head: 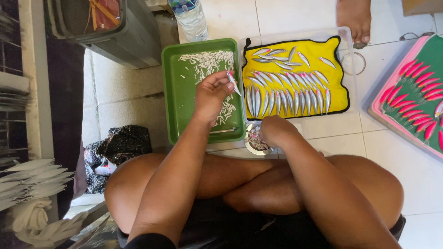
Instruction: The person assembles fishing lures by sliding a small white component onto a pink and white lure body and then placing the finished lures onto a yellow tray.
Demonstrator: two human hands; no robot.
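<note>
- Crossed bare legs along bottom of frame, both forearms reaching up from them toward centre.
- Right hand at centre, just below yellow mat, curled down over small round tin of tiny pinkish bits; fingers hidden, grip cannot be told.
- Left hand centre-left, over green tray, fingers closed around one silver fish-shaped lure, lure tip poking up-right near tray's right rim.
- Scatter of small white pieces across tray's upper part, more under the hand; thin metal tool lying near tray's lower edge.
- Yellow mat with black border, right of tray, inside clear shallow tray; rows of silver lures lined side by side, looser ones above.
- Dark patterned cloth on floor, left of tray.
- Pink-edged green board at right edge, rows of pink lures on it.
- Pale lure blanks stacked at lower left.
- Clear plastic bottle at top centre, grey bin at upper left.
- Another person's bare foot at top right, above the mat.
</note>
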